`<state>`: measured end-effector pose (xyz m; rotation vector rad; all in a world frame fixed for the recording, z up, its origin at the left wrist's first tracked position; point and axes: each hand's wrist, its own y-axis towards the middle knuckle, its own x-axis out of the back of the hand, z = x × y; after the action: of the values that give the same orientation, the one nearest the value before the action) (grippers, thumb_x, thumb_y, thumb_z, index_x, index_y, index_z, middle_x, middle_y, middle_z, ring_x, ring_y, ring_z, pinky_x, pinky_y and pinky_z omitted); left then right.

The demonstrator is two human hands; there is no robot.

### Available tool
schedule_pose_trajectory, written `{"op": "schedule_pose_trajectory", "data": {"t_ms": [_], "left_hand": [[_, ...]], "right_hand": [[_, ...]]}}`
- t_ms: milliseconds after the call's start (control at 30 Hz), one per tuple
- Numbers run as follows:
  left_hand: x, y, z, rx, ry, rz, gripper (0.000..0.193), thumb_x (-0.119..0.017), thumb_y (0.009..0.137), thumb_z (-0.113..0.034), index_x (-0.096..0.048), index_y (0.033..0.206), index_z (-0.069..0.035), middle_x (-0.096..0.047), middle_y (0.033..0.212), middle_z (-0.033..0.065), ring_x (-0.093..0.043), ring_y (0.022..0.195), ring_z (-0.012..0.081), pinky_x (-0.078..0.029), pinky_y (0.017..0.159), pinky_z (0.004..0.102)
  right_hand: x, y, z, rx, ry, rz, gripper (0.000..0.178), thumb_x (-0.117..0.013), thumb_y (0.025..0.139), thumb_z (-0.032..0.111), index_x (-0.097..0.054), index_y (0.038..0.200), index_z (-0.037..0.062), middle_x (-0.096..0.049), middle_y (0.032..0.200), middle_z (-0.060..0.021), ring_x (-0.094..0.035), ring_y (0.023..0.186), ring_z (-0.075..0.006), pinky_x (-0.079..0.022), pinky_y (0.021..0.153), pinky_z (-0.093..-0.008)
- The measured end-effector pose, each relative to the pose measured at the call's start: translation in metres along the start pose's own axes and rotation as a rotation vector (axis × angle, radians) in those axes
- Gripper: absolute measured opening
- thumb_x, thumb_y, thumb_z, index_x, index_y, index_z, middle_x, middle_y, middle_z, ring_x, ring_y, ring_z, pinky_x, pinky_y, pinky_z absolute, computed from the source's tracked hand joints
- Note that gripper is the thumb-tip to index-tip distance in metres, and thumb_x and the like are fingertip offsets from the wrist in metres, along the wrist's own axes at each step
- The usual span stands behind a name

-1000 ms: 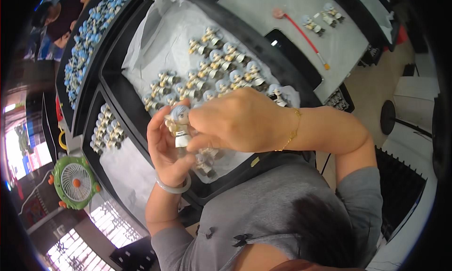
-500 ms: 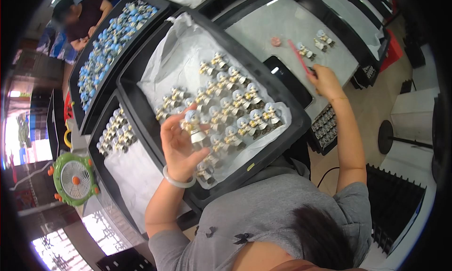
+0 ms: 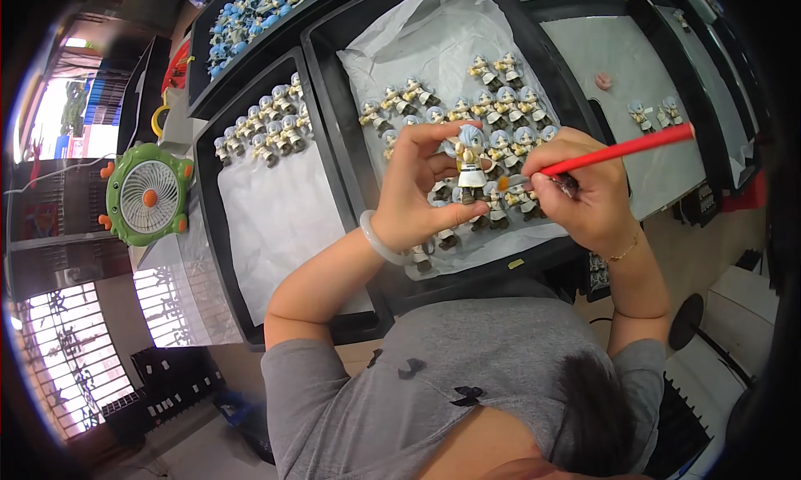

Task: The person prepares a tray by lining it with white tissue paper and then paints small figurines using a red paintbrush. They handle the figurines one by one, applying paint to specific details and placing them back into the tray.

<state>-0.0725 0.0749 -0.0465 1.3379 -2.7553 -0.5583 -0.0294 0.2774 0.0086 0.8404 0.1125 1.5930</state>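
Note:
A small figurine (image 3: 471, 173) with pale blue hair and a white skirt stands upright between the fingertips and thumb of my left hand (image 3: 413, 194). My right hand (image 3: 594, 198) grips a red-handled paintbrush (image 3: 630, 148), its handle pointing up and to the right. The brush's orange-brown tip is just to the right of the figurine's skirt; whether it touches cannot be made out. Something dark also shows among the right fingers, too hidden to name. Behind both hands, a black tray (image 3: 327, 69) lined with white paper holds rows of similar figurines (image 3: 507, 104).
To the left, a second black tray (image 3: 219, 221) holds more figurines at its far end. Blue-haired pieces (image 3: 254, 21) fill a far tray. A green fan (image 3: 150, 194) stands at left. At right, several figurines (image 3: 640, 115) and a pinkish lump (image 3: 602, 81) lie on a pale surface.
My right hand has come in from the right with the brush, up to the figurine. My left hand and the figurine have moved right in the picture, and the view has shifted.

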Motion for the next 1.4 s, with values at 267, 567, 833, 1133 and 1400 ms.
{"op": "schedule_pose_trajectory", "data": {"t_ms": [267,567,833,1133,1400], "left_hand": [[0.003,-0.006,-0.007,0.15,-0.014,-0.03,0.071,-0.076,0.063,-0.002,-0.032,0.118,-0.008,-0.037,0.123,0.0125,-0.048,0.106,0.0207,-0.045,0.087,0.0356],[0.0,-0.013,-0.012,0.23,0.026,0.019,0.071,-0.073,0.065,-0.005,-0.031,0.122,-0.008,-0.036,0.124,0.0106,-0.052,0.095,0.0153,-0.043,0.088,0.0309],[0.005,-0.007,0.003,0.059,0.07,0.047,0.068,-0.072,0.065,0.001,-0.033,0.119,-0.007,-0.038,0.126,0.0139,-0.051,0.105,0.0221,-0.045,0.084,0.0337],[-0.005,-0.006,-0.005,0.173,0.0,0.069,0.068,-0.072,0.063,0.003,-0.032,0.117,-0.007,-0.04,0.123,0.0176,-0.056,0.099,0.0278,-0.047,0.084,0.036],[-0.001,-0.011,-0.003,0.157,0.003,0.033,0.07,-0.073,0.061,0.002,-0.033,0.118,-0.007,-0.041,0.123,0.0178,-0.057,0.094,0.0251,-0.048,0.083,0.0348]], "right_hand": [[0.018,-0.015,-0.021,-0.19,-0.286,-0.099,0.007,-0.054,0.078,-0.001,-0.056,0.084,-0.002,-0.054,0.073,-0.0083,-0.048,0.062,-0.0137,-0.039,0.055,-0.0266],[0.107,-0.117,-0.127,-0.579,-0.912,0.165,0.015,-0.05,0.079,0.01,-0.052,0.082,-0.0039,-0.055,0.068,-0.019,-0.056,0.064,-0.0309,-0.042,0.059,-0.0391],[0.095,-0.081,-0.108,-0.745,-0.79,0.002,0.027,-0.051,0.083,0.027,-0.047,0.082,0.0006,-0.058,0.071,-0.0228,-0.055,0.071,-0.0422,-0.042,0.062,-0.0485],[0.075,-0.066,-0.061,-0.587,-0.598,0.137,0.034,-0.05,0.084,0.036,-0.052,0.071,0.0047,-0.056,0.063,-0.0162,-0.055,0.064,-0.0361,-0.042,0.061,-0.0437],[0.068,-0.065,-0.064,-0.581,-0.518,0.152,0.047,-0.049,0.081,0.049,-0.056,0.071,0.0037,-0.057,0.063,-0.0149,-0.056,0.064,-0.0337,-0.044,0.063,-0.0412]]}}
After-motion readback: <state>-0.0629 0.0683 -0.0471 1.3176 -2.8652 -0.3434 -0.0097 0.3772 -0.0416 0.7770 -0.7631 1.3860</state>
